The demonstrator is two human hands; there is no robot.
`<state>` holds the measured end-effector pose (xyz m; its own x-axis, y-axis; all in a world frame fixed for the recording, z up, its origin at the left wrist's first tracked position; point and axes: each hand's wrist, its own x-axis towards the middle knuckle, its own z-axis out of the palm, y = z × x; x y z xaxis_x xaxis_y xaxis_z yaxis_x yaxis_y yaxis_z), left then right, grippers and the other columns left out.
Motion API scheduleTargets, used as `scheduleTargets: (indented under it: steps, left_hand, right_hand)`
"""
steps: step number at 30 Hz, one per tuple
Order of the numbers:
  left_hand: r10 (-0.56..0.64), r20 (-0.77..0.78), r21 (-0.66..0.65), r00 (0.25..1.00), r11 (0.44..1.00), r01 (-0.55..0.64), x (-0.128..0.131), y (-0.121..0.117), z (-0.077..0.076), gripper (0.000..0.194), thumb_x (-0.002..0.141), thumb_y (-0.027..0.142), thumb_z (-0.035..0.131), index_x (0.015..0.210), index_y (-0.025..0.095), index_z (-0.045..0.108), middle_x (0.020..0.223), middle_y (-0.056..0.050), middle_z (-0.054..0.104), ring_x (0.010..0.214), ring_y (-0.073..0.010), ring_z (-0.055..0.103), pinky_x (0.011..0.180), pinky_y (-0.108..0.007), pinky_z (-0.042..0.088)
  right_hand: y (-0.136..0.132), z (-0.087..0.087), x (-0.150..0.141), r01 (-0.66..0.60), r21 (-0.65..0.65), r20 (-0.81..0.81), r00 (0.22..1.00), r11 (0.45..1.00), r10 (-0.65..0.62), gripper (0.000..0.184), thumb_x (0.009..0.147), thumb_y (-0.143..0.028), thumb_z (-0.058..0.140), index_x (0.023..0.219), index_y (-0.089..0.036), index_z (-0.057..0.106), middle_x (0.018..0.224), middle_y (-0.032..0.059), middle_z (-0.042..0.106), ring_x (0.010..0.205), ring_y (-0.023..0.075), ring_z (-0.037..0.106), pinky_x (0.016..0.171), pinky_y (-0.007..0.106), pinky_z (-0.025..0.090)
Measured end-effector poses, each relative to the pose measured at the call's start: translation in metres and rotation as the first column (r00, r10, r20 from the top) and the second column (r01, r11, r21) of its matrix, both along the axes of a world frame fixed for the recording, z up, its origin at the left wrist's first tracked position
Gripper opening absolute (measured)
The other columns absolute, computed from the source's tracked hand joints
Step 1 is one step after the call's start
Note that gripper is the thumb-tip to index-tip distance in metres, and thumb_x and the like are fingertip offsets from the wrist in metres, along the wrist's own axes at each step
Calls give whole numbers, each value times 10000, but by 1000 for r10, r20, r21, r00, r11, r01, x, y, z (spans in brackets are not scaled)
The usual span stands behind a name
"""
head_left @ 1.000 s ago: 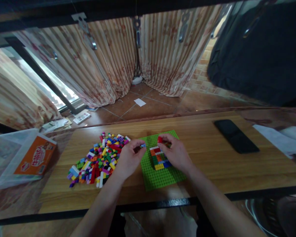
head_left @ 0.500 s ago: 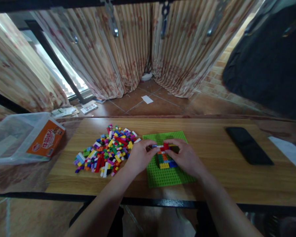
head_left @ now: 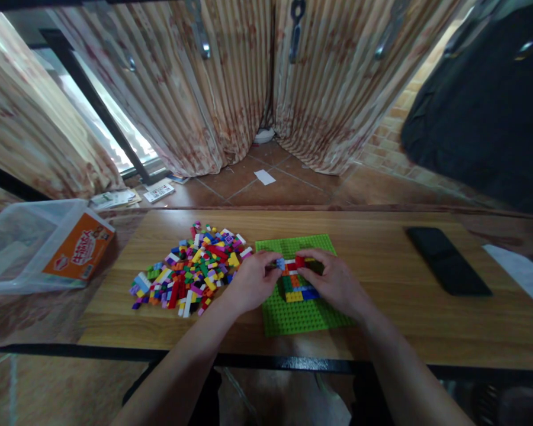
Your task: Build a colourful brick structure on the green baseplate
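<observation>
On the green baseplate (head_left: 288,322) stands a low block of toy bricks (head_left: 296,289) in yellow, blue, green, orange, red and white. My left hand (head_left: 254,285) pinches a small light blue brick (head_left: 280,263) at the block's upper left corner. From the right, my right hand (head_left: 334,278) holds a small red brick (head_left: 299,261) between thumb and fingers, over the block's far edge. Its fingers cover the right part of the block. Whether either brick touches the block I cannot tell.
A heap of loose toy bricks (head_left: 190,269) lies left of the baseplate on the wooden table (head_left: 404,322). A clear plastic box (head_left: 31,236) with an orange label stands at the far left. To the right lie a black phone (head_left: 448,260) and white paper (head_left: 517,269).
My left hand has moved right, bringing the light blue brick from beside the block to its upper left corner. My right hand stays over the block with the red brick. The camera view has shifted.
</observation>
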<state>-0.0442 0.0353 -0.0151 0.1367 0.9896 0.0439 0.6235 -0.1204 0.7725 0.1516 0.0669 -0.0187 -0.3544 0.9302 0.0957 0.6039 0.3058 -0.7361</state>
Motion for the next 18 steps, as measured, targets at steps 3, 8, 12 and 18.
scheduleTargets:
  steps: [3,8,12,18]
  left_hand:
    - [0,38,2,999,1000,-1,2,0,2,235,819,106,599,1016,148,720,917,-59,685,803,-159,663,761,-279,540]
    - [34,168,-33,985,999,-29,5,2,-4,122,783,146,659,887,147,723,823,-31,667,722,-142,641,674,-243,519]
    - [16,257,-76,966,997,4,5,6,-8,110,770,138,656,853,145,728,755,-17,673,675,-133,615,626,-226,487]
    - [19,260,-91,965,996,5,4,7,-10,138,783,183,648,875,145,743,765,-30,696,686,-148,613,637,-242,488]
  right_hand:
    - [0,0,-1,-1,2,-9,1000,1000,1,254,814,-254,626,1052,-227,710,1095,57,728,1044,234,646,951,418,488]
    - [0,1,-3,-5,7,-6,1000,1000,6,244,805,-243,633,1034,-223,716,1070,56,734,1027,233,653,937,413,495]
    - [0,2,-3,-19,-1,2,1000,1000,19,250,812,-233,626,1047,-216,711,1080,59,730,1030,231,650,933,407,496]
    - [0,4,-1,-52,7,-5,999,999,52,242,835,-252,613,1056,-216,704,1077,62,726,1014,229,650,922,407,501]
